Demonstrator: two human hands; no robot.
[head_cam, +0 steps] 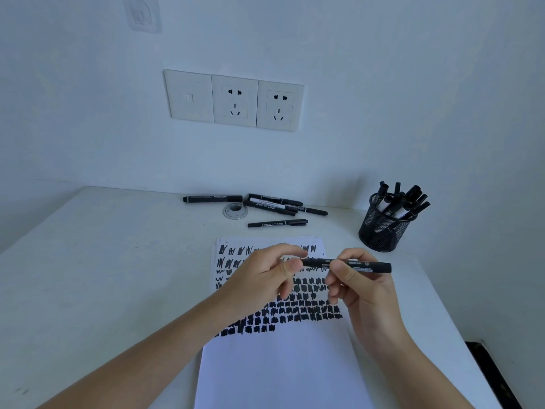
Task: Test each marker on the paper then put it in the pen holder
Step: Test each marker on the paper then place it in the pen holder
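Black marker (348, 265), one, held level above the paper (280, 364), left hand (259, 278) pinching its end, right hand (362, 293) gripping its barrel; mesh pen holder (380, 231) right of the paper part-filled; several loose markers (274, 203) beyond the paper, likely untested.

Black markers (274, 205) with white label print lie on a white tabletop (103, 261). White paper (280, 364) bears rows of black scribbles. The pen holder (383, 228) is black mesh.

white print runs along the held marker (354, 265), too blurred to read.
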